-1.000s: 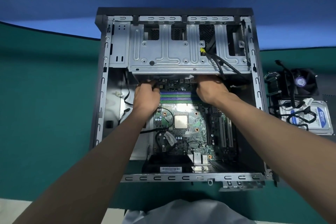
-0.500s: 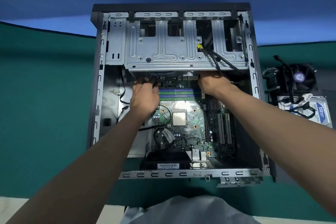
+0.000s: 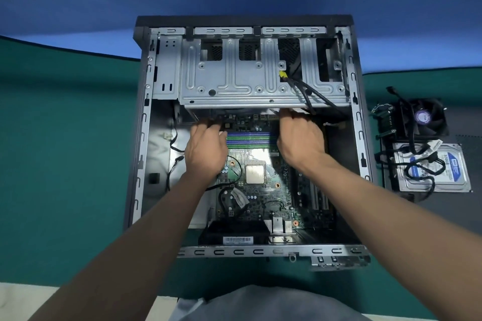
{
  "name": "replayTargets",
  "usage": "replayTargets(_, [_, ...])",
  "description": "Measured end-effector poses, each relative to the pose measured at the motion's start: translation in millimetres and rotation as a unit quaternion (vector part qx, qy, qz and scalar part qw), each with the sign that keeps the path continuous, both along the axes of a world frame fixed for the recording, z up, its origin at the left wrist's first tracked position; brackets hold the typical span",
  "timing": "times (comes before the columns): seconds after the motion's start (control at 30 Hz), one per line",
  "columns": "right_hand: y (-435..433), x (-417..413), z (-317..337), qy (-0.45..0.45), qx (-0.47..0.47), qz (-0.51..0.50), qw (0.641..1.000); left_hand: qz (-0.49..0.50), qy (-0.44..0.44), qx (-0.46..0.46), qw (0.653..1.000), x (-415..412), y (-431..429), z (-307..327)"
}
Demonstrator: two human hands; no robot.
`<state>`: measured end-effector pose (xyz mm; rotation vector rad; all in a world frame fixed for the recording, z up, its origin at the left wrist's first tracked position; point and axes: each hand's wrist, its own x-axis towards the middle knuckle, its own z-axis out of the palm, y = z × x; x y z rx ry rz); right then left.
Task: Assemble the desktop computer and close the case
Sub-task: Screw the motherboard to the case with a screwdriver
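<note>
The open computer case (image 3: 142, 154) lies on its side on a green mat. Inside it is the green motherboard (image 3: 260, 198), with a bare CPU (image 3: 255, 174) at its middle and blue and green RAM slots (image 3: 247, 138) further back. Both hands reach to the board's far edge, just under the metal drive cage (image 3: 234, 81). My left hand (image 3: 206, 148) curls its fingers over the far left corner of the board. At the far right corner, my right hand (image 3: 300, 138) grips the board's edge with bent fingers. The cage's shadow partly hides the fingertips.
Black cables with a yellow plug (image 3: 283, 75) hang out of the drive cage toward the right hand. A black box with a barcode label (image 3: 234, 232) sits at the case's near wall. Right of the case lie a cooler fan (image 3: 422, 117) and a hard drive (image 3: 443, 172) under tangled cables.
Both hands stay at the board's far edge. The left hand has shifted slightly to the left. The view has moved a little.
</note>
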<state>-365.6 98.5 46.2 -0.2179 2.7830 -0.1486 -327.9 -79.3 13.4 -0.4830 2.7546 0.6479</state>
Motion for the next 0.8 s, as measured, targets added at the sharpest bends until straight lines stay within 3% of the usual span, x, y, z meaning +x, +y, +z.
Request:
replayTargets(0.2, [7,1,12,-0.047,-0.044,-0.017,0.998,-0.043,0.017,-0.022,0.999,6,-1,2])
replayTargets(0.3, [13,13,26,-0.038,-0.098,0.002,0.994,-0.121,0.042,-0.068,0.989,6,11,7])
replayTargets(0.43, [24,37,46,-0.043,-0.195,0.048,0.979,-0.256,0.031,-0.053,0.965,1,41,12])
replayTargets(0.6, [40,62,53,-0.028,-0.222,0.026,0.974,-0.346,-0.048,-0.059,0.935,-12,77,11])
replayTargets(0.7, [45,68,50,-0.039,-0.195,0.015,0.980,-0.360,-0.131,-0.082,0.920,-10,85,4])
replayTargets(0.8, [44,68,50,-0.049,-0.193,0.024,0.980,-0.364,-0.159,-0.118,0.910,-10,87,2])
